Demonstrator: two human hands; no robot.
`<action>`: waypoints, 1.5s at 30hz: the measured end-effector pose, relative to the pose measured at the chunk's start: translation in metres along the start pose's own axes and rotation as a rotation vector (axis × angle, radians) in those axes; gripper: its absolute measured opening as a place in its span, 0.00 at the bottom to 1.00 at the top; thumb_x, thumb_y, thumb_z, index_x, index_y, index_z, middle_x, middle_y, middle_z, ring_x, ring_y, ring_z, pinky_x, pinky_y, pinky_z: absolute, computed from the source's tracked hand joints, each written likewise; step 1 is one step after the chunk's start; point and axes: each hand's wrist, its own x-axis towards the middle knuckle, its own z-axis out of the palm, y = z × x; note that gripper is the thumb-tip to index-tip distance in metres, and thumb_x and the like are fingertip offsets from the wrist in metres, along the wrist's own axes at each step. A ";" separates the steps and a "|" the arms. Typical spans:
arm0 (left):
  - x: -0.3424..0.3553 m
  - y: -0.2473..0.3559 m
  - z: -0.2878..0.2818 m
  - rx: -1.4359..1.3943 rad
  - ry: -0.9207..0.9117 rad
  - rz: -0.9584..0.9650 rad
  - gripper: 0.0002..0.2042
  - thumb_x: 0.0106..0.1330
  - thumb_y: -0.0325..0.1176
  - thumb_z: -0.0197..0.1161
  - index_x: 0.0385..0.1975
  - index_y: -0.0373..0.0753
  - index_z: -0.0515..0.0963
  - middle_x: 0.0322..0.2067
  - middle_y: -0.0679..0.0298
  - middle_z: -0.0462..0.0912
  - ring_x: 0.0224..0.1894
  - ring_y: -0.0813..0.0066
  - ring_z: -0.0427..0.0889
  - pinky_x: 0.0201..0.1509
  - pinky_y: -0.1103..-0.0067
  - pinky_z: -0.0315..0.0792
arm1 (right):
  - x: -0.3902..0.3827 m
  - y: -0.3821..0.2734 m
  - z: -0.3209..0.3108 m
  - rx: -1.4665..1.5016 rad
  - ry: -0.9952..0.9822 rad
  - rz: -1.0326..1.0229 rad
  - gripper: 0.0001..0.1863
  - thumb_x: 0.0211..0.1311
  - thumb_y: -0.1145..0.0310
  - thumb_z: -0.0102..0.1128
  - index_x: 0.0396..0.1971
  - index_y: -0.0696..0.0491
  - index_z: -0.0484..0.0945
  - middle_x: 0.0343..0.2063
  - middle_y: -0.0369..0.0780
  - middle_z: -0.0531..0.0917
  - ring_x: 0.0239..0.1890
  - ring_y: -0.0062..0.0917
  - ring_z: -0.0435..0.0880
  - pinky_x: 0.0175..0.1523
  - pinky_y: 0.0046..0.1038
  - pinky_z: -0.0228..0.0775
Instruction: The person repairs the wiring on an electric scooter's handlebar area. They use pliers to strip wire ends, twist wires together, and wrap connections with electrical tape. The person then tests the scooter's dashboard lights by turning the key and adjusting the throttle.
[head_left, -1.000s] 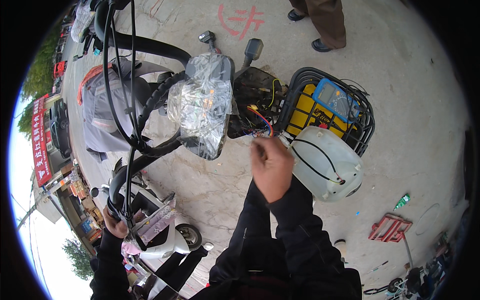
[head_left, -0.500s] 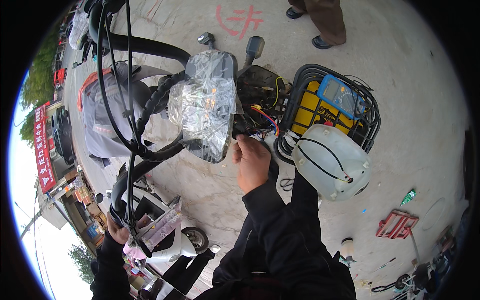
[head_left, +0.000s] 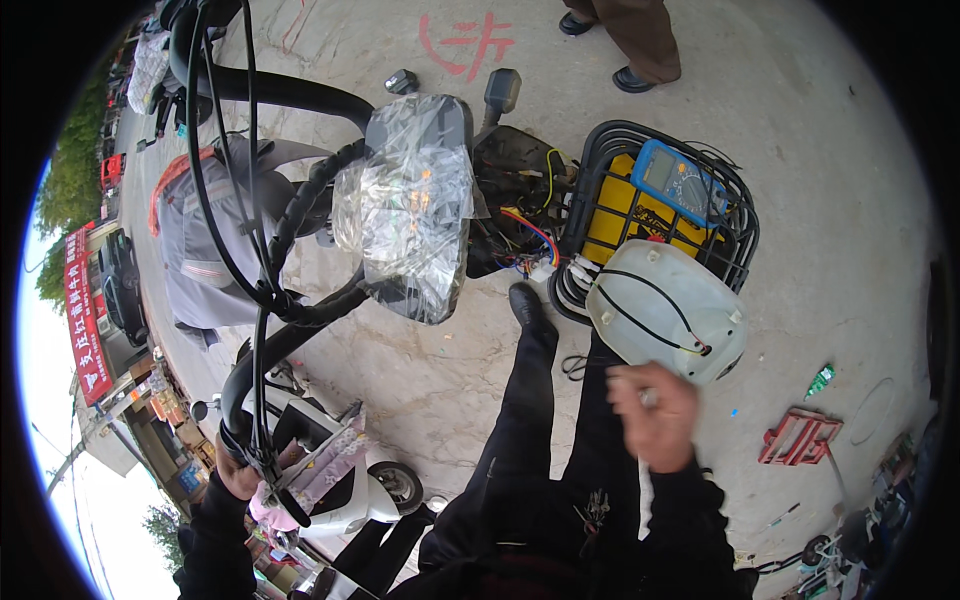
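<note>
My left hand [head_left: 238, 472] is wrapped round the end of the black handlebar [head_left: 252, 370] of an electric bike, at the lower left. My right hand [head_left: 655, 412], smeared by motion, hovers just below a whitish plastic cover [head_left: 655, 290] with a black cable across its inside; whether its fingers hold anything is unclear. The cover rests against a black wire basket [head_left: 742, 190] containing a yellow object [head_left: 625, 215]. On top lies a blue multimeter [head_left: 680, 185]. Coloured wires [head_left: 530, 225] show between the basket and a seat-shaped part in clear plastic wrap [head_left: 415, 210].
A person in brown trousers [head_left: 640, 35] stands at the top. Grey fabric [head_left: 205, 235] hangs beside the handlebar. A white scooter [head_left: 350, 490] is parked at lower left. A red metal stand [head_left: 800, 436], a green bottle [head_left: 820, 380] and scissors [head_left: 573, 367] lie on the concrete.
My right hand has left the underside of the wrapped part and moved right and down, towards the whitish cover. My left hand stays on the handlebar.
</note>
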 end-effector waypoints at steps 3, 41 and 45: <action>0.000 0.005 0.002 0.043 0.019 -0.038 0.23 0.60 0.49 0.78 0.36 0.39 0.73 0.24 0.67 0.76 0.24 0.77 0.74 0.27 0.81 0.65 | -0.002 0.013 -0.083 -0.177 0.298 -0.068 0.05 0.70 0.72 0.65 0.36 0.59 0.84 0.25 0.35 0.83 0.26 0.15 0.78 0.33 0.21 0.70; 0.011 0.026 0.013 -0.037 -0.007 -0.163 0.20 0.58 0.44 0.78 0.35 0.38 0.75 0.24 0.66 0.77 0.23 0.78 0.75 0.24 0.80 0.65 | 0.035 0.023 -0.093 -0.274 0.452 0.000 0.28 0.68 0.78 0.66 0.67 0.59 0.72 0.54 0.41 0.84 0.37 0.17 0.84 0.40 0.21 0.78; 0.014 0.030 0.015 -0.038 -0.057 -0.171 0.20 0.58 0.44 0.78 0.34 0.38 0.75 0.23 0.66 0.77 0.23 0.78 0.75 0.24 0.80 0.64 | 0.040 0.007 -0.037 -0.212 0.300 -0.044 0.16 0.70 0.76 0.65 0.56 0.58 0.81 0.44 0.37 0.87 0.35 0.12 0.80 0.39 0.18 0.74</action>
